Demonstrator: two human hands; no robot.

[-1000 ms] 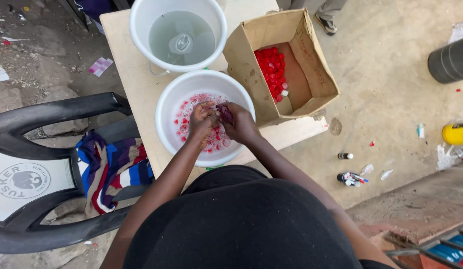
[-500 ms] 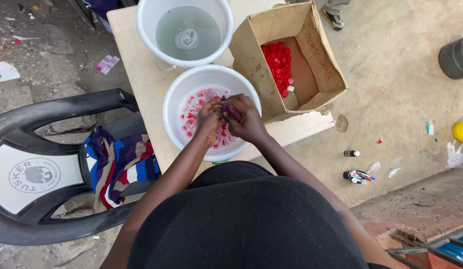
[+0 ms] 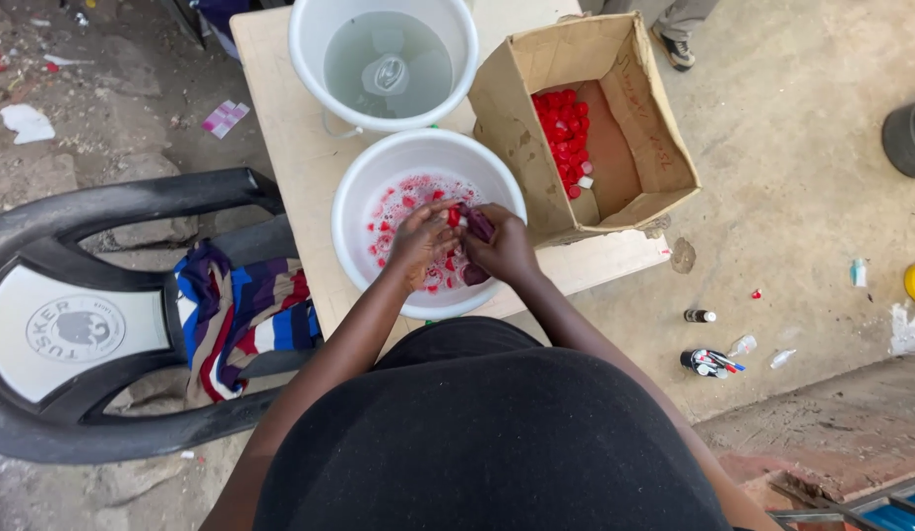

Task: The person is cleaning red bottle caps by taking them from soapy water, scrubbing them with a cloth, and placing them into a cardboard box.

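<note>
Both hands work together inside a white basin [image 3: 359, 197] of soapy water with several red bottle caps [image 3: 403, 208] floating in it. My left hand [image 3: 420, 244] pinches a small red cap [image 3: 455, 216] at its fingertips. My right hand [image 3: 502, 248] is closed on a dark purplish cloth or sponge [image 3: 479, 224] pressed against that cap. The hands touch each other at the fingers, over the right half of the basin.
A white bucket of clear water [image 3: 384, 61] stands behind the basin on the pale table [image 3: 280, 128]. An open cardboard box [image 3: 615, 128] holding red caps sits to the right. A black plastic chair [image 3: 103, 324] with striped cloth [image 3: 243, 310] stands on the left. Small bottles [image 3: 708, 361] lie on the floor.
The hands stay in the basin, rubbing a cap. The view has drifted slightly, and the fingers have shifted around the cap.
</note>
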